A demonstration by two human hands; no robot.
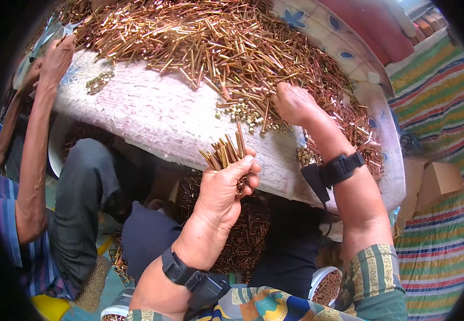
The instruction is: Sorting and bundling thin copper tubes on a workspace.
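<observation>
Your left hand (222, 184) clenched a bundle of copper rods (225, 151) above the board's edge; your right hand (295, 104) picked in the heap (216, 37), its grip hidden. Gathering stage; adding another rod required aligned ends.

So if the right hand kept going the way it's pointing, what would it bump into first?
Probably the big heap of thin copper-coloured metal pins piled on the pale padded board; the right hand already reaches into its edge, though depth is unclear.
</observation>
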